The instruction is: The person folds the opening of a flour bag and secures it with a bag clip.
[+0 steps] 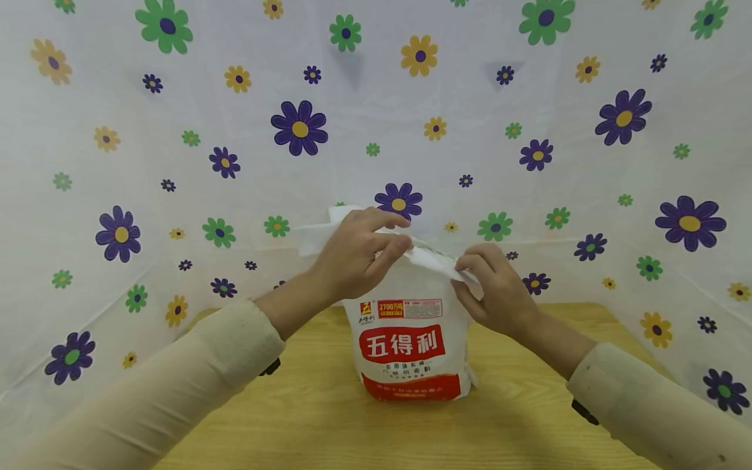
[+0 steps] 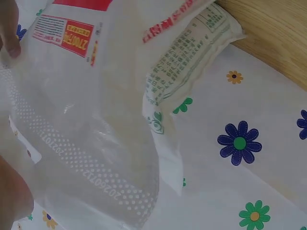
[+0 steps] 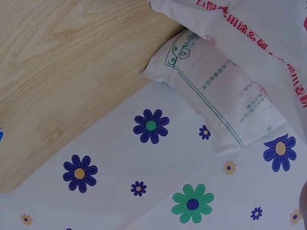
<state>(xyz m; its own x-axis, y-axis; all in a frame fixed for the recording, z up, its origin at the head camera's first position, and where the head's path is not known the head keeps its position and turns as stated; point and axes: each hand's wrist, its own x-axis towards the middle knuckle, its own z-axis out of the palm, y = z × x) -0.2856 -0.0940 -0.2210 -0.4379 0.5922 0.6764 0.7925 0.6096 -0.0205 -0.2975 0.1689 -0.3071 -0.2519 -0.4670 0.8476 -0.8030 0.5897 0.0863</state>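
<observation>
A white flour bag [image 1: 405, 287] with red panels and Chinese lettering stands upright on the wooden table. Its white top edge is creased, with a loose flap sticking out to the left. My left hand [image 1: 358, 251] is at the left part of this edge, the plastic between its thumb and index finger; its other fingers are mostly hidden. At the right corner of the edge, my right hand [image 1: 499, 287] pinches the plastic between thumb and fingers. Both wrist views show a bulging side with green print [image 2: 184, 57] behind the red-lettered face.
Light wood tabletop [image 1: 282, 418] surrounds the bag's base. A white flower-patterned sheet [image 1: 376, 98] hangs behind and at both sides. At the left edge of the right wrist view is a small blue thing [image 3: 1, 135], mostly cut off.
</observation>
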